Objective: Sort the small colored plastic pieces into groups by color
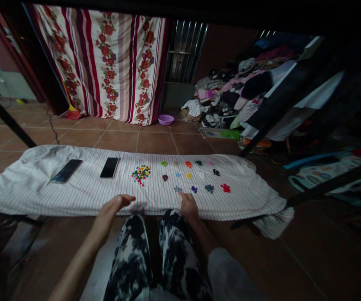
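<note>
Mixed pile: small pieces (141,173) in yellow, red, green, blue, black and white, spread loosely on the cloth left of the sorted groups; exact shape too small to tell.
Sorted groups, far row: lime pile (164,163), beige pile (176,163), orange-red pile (188,164), dark green pile (198,162), pink pile (210,163).
Sorted groups, middle row: maroon pile (165,177), light blue pile (177,174), yellow pile (189,175), white pile (202,174), black pile (216,172).
Sorted groups, near row: light grey pile (177,189), dark blue pile (194,189), dark grey pile (209,189), red pile (225,188); the red one is among the widest.
Left hand: left hand (117,205) over the near edge, fingers pointing right, below the mixed pile; cannot tell whether it is closed on a piece.
Right hand: right hand (189,205), fingers bent, tips just beside the light grey pile; grip cannot be told.
Desk: low, under a striped cloth (86,196); near edge runs just before the knees.
Open room: cloth between mixed pile and right phone (110,167); more beyond the left phone (69,170) and right of the red pile.
Right end: cloth hangs over the corner.
</note>
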Motion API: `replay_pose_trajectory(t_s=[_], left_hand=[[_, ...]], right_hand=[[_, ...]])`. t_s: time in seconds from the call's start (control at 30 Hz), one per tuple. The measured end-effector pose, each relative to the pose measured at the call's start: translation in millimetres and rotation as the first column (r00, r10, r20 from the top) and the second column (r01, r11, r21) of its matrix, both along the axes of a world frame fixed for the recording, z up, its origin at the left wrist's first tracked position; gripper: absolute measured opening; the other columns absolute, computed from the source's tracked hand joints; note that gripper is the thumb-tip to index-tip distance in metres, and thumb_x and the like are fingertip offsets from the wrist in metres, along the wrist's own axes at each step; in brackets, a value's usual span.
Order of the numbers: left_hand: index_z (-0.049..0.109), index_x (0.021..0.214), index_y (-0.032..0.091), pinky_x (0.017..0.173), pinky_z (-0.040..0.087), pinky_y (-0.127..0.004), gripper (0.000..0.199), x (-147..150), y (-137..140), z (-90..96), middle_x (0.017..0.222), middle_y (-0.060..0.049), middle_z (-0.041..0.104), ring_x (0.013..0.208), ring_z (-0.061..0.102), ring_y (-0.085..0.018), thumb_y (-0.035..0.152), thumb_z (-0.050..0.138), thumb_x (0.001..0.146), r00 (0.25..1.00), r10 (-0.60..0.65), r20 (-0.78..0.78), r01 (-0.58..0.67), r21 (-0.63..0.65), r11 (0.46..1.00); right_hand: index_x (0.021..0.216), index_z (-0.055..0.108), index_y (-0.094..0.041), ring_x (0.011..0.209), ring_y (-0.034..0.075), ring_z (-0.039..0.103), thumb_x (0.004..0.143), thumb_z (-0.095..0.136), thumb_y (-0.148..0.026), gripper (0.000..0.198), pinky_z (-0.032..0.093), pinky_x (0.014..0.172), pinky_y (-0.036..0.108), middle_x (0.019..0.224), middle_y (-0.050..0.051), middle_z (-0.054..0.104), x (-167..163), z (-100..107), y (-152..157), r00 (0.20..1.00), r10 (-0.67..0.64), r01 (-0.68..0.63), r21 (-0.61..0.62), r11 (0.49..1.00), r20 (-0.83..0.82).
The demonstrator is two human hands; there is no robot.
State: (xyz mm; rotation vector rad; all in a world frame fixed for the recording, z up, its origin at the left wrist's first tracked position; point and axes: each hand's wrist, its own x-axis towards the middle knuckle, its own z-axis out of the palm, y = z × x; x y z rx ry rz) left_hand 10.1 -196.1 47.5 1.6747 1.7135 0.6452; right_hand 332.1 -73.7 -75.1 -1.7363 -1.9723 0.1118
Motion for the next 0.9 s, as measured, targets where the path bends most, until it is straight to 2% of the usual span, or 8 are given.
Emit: replay_pose_trajectory(t_s=[0.1,0.2,0.3,0.37,0.47,0.57,0.67,0.9], left_hand=[[0.057,0.132,0.019,0.113,0.036,-0.052,0.063,22,-12,-30.4,0.138,-0.013,0.058,0.138,0.041,-0.036,0.049,0.051,0.077,0.997,-0.028,-0.076,0.023,-0.077,0.997],[0.048,0.141,0.013,0.114,0.036,-0.043,0.074,28,-29,-40.1,0.152,-0.017,0.039,0.14,0.038,-0.035,0.045,0.051,0.075,0.977,-0.151,-0.149,0.111,-0.248,0.962],[0.061,0.127,0.013,0.104,0.046,-0.042,0.062,16,-26,-21.3,0.127,-0.016,0.066,0.119,0.06,-0.032,0.053,0.042,0.084,0.968,-0.243,0.057,0.248,-0.324,0.913],[0.062,0.124,0.015,0.085,0.054,-0.039,0.062,5,-11,-7.5,0.093,-0.008,0.075,0.09,0.069,-0.026,0.058,0.044,0.084,0.951,-0.176,0.254,0.259,-0.346,0.902],[0.062,0.118,0.016,0.082,0.054,-0.035,0.053,-9,27,-6.5,0.089,-0.006,0.072,0.081,0.066,-0.021,0.054,0.048,0.084,0.978,0.023,0.205,0.005,-0.135,0.991],[0.06,0.121,0.017,0.1,0.048,-0.043,0.044,-18,71,-29.8,0.118,-0.013,0.065,0.108,0.062,-0.026,0.036,0.043,0.086,0.972,0.204,-0.116,-0.182,0.177,0.967],[0.056,0.126,0.012,0.116,0.03,-0.055,0.045,-23,108,-60.6,0.133,-0.018,0.057,0.137,0.041,-0.032,0.03,0.042,0.087,0.917,0.234,-0.324,-0.106,0.368,0.924],[0.05,0.131,0.007,0.115,0.03,-0.056,0.048,-27,135,-102.4,0.141,-0.022,0.05,0.142,0.033,-0.034,0.03,0.032,0.093,0.851,0.258,-0.458,-0.067,0.392,0.917]], right_hand=[[0.116,0.069,-0.016,0.095,0.021,0.057,0.084,0.036,-0.005,0.047,0.047,0.089,0.031,0.097,0.011,0.062,2,-2,0,1.0,0.01,-0.01,-0.001,1.0,-0.007],[0.117,0.068,-0.017,0.092,0.021,0.057,0.083,0.037,-0.004,0.047,0.047,0.088,0.031,0.096,0.01,0.061,3,-3,1,0.999,0.033,-0.033,0.004,0.999,-0.013],[0.117,0.067,-0.016,0.09,0.021,0.057,0.083,0.037,-0.005,0.047,0.049,0.086,0.032,0.096,0.011,0.062,6,-3,2,0.998,0.061,-0.061,0.015,0.998,-0.033],[0.116,0.067,-0.015,0.09,0.021,0.058,0.083,0.037,-0.007,0.045,0.05,0.085,0.033,0.097,0.011,0.063,8,-2,2,0.995,0.076,-0.075,0.02,0.997,-0.06],[0.114,0.066,-0.016,0.09,0.021,0.06,0.086,0.038,-0.017,0.04,0.051,0.084,0.035,0.097,0.011,0.064,11,0,1,0.987,0.098,-0.096,0.026,0.995,-0.129],[0.112,0.065,-0.019,0.084,0.02,0.062,0.089,0.041,-0.028,0.035,0.053,0.079,0.034,0.097,0.009,0.067,11,6,1,0.97,0.098,-0.095,0.024,0.995,-0.223],[0.106,0.066,-0.019,0.082,0.02,0.064,0.089,0.043,-0.035,0.033,0.053,0.076,0.033,0.097,0.009,0.069,0,18,4,0.946,0.092,-0.097,0.0,0.995,-0.309],[0.082,0.062,-0.022,0.068,0.017,0.063,0.09,0.044,-0.042,0.028,0.047,0.065,0.025,0.074,0.002,0.067,-57,49,29,0.892,0.198,-0.252,-0.084,0.964,-0.405]])
